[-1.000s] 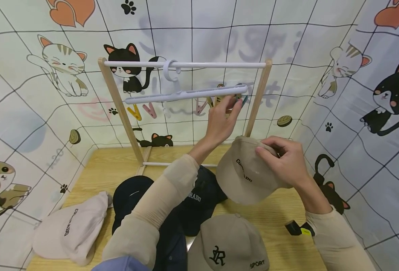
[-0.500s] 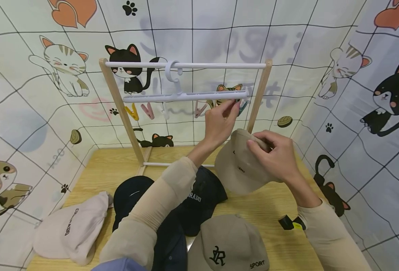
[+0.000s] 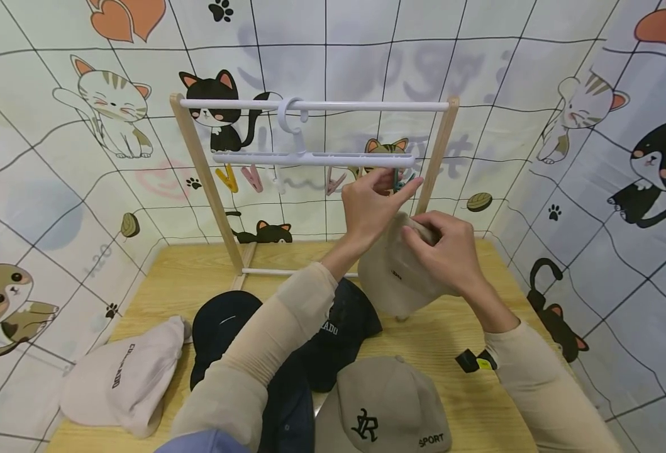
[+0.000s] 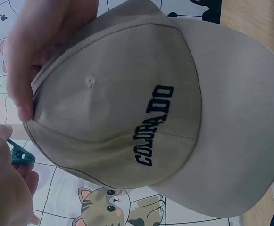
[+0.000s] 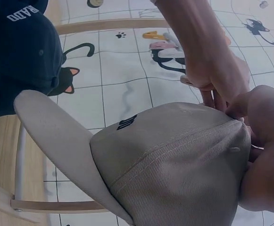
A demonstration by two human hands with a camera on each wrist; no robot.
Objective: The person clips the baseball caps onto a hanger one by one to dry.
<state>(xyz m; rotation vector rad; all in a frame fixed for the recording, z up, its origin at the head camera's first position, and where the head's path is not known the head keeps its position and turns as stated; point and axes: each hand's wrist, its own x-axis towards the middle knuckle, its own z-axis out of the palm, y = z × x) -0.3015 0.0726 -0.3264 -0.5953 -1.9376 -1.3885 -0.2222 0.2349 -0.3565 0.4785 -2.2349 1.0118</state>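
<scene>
Pinching the teal clip [image 4: 26, 157] at the right end of the white hanger [image 3: 316, 160], your left hand [image 3: 366, 204] has its thumb and fingertips closed on it. Your right hand [image 3: 446, 248] grasps the beige COLORADO cap [image 3: 392, 286] by its edge, thumb on the outside. You have that cap off the table [image 3: 480, 415], below the hanger's right end and just beside your left hand; in the left wrist view its edge is near the clip but apart from it.

The hanger hooks over the white rod [image 3: 372, 107] of a wooden rack [image 3: 205, 182], and a yellow clip [image 3: 233, 187] and a pink clip [image 3: 260, 188] hang towards its left end. On the table in front of you lie a pale COLORADO cap [image 3: 123, 377], a black cap [image 3: 214, 333], a dark lettered cap [image 3: 344, 340], a navy cap [image 3: 290, 409] partly behind your left sleeve [image 3: 276, 330], and a taupe SPORT cap [image 3: 395, 402].
</scene>
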